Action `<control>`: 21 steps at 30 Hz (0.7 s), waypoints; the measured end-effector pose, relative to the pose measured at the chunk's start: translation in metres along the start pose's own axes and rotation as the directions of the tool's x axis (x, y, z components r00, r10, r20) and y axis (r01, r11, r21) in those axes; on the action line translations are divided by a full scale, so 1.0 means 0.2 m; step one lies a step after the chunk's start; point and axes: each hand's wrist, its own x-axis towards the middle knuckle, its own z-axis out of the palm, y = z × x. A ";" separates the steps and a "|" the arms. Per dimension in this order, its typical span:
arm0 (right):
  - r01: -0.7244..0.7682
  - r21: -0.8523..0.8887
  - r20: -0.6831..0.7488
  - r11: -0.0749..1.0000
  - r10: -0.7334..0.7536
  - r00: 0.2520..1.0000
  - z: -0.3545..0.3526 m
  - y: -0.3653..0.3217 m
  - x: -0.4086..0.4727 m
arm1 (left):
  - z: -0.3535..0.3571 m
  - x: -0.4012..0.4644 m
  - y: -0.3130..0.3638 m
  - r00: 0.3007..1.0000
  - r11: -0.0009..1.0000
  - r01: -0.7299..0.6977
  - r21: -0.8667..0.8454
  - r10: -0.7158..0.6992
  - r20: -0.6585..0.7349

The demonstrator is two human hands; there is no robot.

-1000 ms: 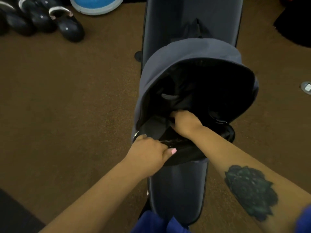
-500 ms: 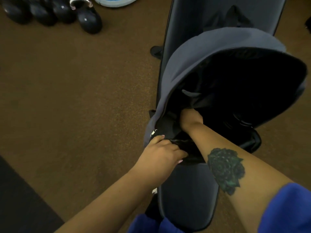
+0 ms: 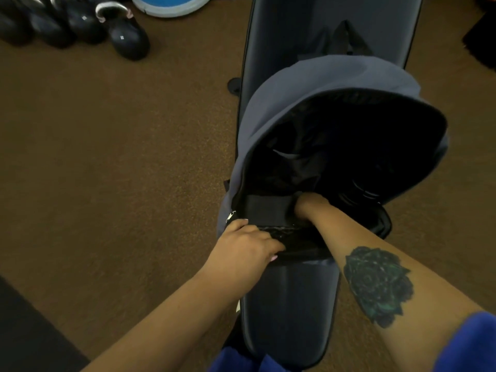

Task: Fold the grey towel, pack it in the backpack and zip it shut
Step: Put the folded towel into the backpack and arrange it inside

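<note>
On the bench [image 3: 290, 304], left hand [image 3: 245, 247] grips the open backpack's [image 3: 308, 84] rim; right hand [image 3: 308, 208] reaches inside.

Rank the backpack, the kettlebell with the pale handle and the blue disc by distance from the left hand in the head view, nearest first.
1. Backpack: on the bench, its near edge gripped by the left hand.
2. Kettlebell: on the floor, far left.
3. Blue disc: top edge, just beyond the kettlebell.

Single head view, looks steeply down, close over bench [image 3: 292, 304] and open backpack [image 3: 316, 84]; floor around.
</note>
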 end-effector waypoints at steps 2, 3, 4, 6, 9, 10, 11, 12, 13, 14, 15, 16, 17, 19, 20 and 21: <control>-0.034 -0.013 -0.016 0.999 0.034 0.999 0.03 0.00 0.02 | 0.01 0.00 0.00 1.000 1.000 0.003 -0.002 -0.003 0.003; -0.058 -0.010 -0.020 0.998 0.058 0.998 0.04 0.01 0.02 | 0.01 0.00 0.00 1.000 1.000 0.001 -0.009 -0.001 0.003; -0.073 -0.016 -0.020 0.997 0.072 0.997 0.05 0.02 0.02 | 0.02 0.00 -0.01 1.000 1.000 -0.015 -0.010 0.015 -0.004; -0.045 -0.045 0.013 0.998 0.046 0.999 0.05 0.02 0.04 | 0.01 0.00 -0.01 0.999 0.999 -0.033 0.017 0.033 0.006; 0.002 -0.082 0.101 0.997 0.006 0.995 0.02 0.02 0.04 | 0.02 0.01 -0.02 1.000 0.999 -0.018 0.044 0.018 -0.018; 0.006 -0.094 0.108 0.996 0.004 0.994 0.03 0.02 0.05 | 0.01 0.01 -0.01 1.000 0.999 -0.011 0.040 0.012 -0.015; 0.004 -0.108 0.100 0.994 0.007 0.995 0.03 0.03 0.06 | 0.01 0.01 -0.01 1.000 0.999 -0.012 0.043 0.013 -0.017; -0.007 -0.121 0.086 0.993 0.017 0.996 0.04 0.03 0.06 | 0.01 0.01 -0.01 1.000 0.999 -0.018 0.042 0.019 -0.015; -0.027 -0.134 0.071 0.991 0.037 0.997 0.05 0.03 0.06 | 0.01 0.01 -0.01 0.999 0.999 -0.032 0.040 0.032 -0.012; -0.053 -0.141 0.054 0.989 0.061 0.997 0.05 0.03 0.04 | 0.01 0.01 -0.01 0.999 0.998 -0.040 0.038 0.040 0.000; -0.074 -0.155 0.027 0.985 0.079 0.997 0.04 0.02 0.02 | 0.02 0.01 -0.01 0.999 0.999 -0.044 0.023 0.044 -0.001; -0.087 -0.163 -0.019 0.983 0.085 0.996 0.03 0.01 0.01 | 0.03 0.00 -0.03 0.999 0.999 -0.041 0.025 0.041 -0.015; -0.094 -0.163 -0.072 0.982 0.083 0.994 0.01 0.00 0.01 | 0.03 0.01 -0.03 0.999 0.999 -0.033 0.019 0.034 -0.025; -0.073 -0.168 -0.191 0.983 0.040 0.981 -0.05 -0.02 -0.01 | 0.01 0.02 -0.02 1.000 1.000 -0.003 0.004 0.003 0.000; -0.038 -0.174 -0.228 0.984 -0.003 0.974 -0.07 -0.03 -0.03 | -0.01 0.02 -0.02 0.999 1.000 0.009 -0.015 -0.008 0.039; 0.017 -0.171 -0.217 0.985 -0.055 0.975 -0.08 -0.04 -0.04 | -0.01 0.02 -0.03 0.999 1.000 -0.008 -0.007 0.008 0.035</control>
